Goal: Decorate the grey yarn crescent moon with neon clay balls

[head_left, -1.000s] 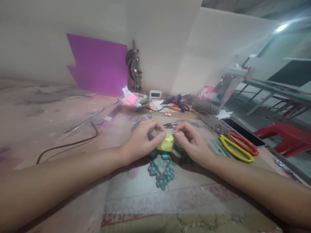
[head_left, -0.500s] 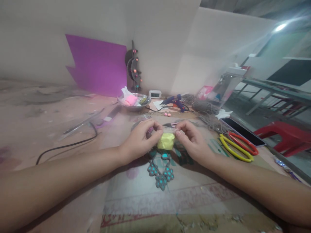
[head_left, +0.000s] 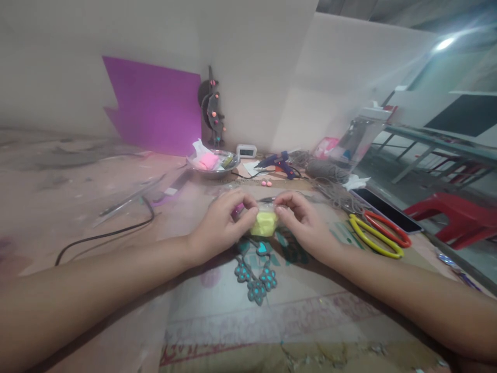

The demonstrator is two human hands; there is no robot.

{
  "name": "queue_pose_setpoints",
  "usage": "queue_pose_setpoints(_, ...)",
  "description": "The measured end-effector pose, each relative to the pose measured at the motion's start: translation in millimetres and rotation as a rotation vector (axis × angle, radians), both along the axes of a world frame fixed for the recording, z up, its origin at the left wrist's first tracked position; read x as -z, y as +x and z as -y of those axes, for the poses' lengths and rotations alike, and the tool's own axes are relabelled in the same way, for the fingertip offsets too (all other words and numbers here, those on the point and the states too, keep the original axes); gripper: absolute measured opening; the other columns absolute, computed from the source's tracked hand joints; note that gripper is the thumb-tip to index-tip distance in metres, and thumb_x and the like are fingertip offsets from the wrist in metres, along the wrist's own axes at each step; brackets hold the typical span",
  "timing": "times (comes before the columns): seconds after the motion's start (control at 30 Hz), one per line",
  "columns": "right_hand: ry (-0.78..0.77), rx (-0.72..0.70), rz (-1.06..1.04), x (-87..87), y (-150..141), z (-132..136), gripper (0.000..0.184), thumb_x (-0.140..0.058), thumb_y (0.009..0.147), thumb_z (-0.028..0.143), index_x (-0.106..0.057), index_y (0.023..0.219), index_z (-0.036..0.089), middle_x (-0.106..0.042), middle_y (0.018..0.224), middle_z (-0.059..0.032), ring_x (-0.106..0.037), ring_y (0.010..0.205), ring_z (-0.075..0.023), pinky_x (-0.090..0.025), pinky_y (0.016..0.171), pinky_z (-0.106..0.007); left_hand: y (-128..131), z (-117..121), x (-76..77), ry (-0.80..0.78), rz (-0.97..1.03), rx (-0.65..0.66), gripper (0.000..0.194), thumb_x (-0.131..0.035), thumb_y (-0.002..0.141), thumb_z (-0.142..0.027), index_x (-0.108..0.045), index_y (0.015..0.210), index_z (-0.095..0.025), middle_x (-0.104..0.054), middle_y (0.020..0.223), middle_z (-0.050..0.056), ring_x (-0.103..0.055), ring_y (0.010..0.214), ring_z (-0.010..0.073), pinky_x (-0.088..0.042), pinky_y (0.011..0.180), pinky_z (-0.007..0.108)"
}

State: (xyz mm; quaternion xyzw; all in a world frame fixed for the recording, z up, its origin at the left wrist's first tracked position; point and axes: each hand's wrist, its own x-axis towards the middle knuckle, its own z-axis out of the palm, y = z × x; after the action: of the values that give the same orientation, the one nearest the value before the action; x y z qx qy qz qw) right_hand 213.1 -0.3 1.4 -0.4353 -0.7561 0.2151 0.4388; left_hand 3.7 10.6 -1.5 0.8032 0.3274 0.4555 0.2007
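Observation:
A small clear plastic bag with a bright yellow, soft-looking lump (head_left: 264, 224) inside hangs between my hands, above the table. My left hand (head_left: 232, 216) pinches the bag's upper left edge between thumb and fingers. At the opposite edge, my right hand (head_left: 297, 217) pinches it the same way. Just below, on the covered tabletop, lies a grey necklace-like piece (head_left: 257, 291) with flower shapes and turquoise dots. Its upper part is partly hidden behind the bag and my left hand.
A metal bowl (head_left: 213, 173) with a pink bag, a small white clock (head_left: 246, 151) and a purple glue gun (head_left: 277, 163) stand at the back. To the right lie grey yarn (head_left: 328, 170), yellow-and-red-handled pliers (head_left: 375, 238) and a phone (head_left: 388, 210). A black cord (head_left: 106, 233) lies left.
Both hands still hold the bag's top edge. The yellow lump has tilted and risen slightly, and my right hand has come a little closer to the left. The view has shifted slightly.

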Motion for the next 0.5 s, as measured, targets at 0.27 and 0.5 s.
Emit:
queue_pose_setpoints(0.27,0.100,-0.040,0.117,-6.3,-4.2,5.3,0.008,-0.055,0.088,0.025,-0.054,0.080,0.022,-0.057,0.073,-0.0002,-0.054,0.070,-0.0163,-0.045,0.068,-0.029,0.3,0.9,1.3,0.011,-0.037,0.049,0.013,-0.053,0.093,-0.026,-0.058,0.083,-0.019,-0.063,0.085,0.001,-0.058,0.084,0.0169,-0.044,0.080,0.032)
queue_pose_setpoints(0.5,0.082,-0.027,0.151,-4.8,-2.9,4.6,0.008,-0.054,0.089,0.026,-0.055,0.083,0.022,-0.060,0.075,-0.0011,-0.055,0.074,-0.0173,-0.046,0.069,-0.029,0.4,0.1,2.4,0.022,-0.060,0.043,0.012,-0.054,0.093,-0.026,-0.059,0.083,-0.019,-0.065,0.085,0.001,-0.060,0.085,0.0171,-0.044,0.082,0.033)
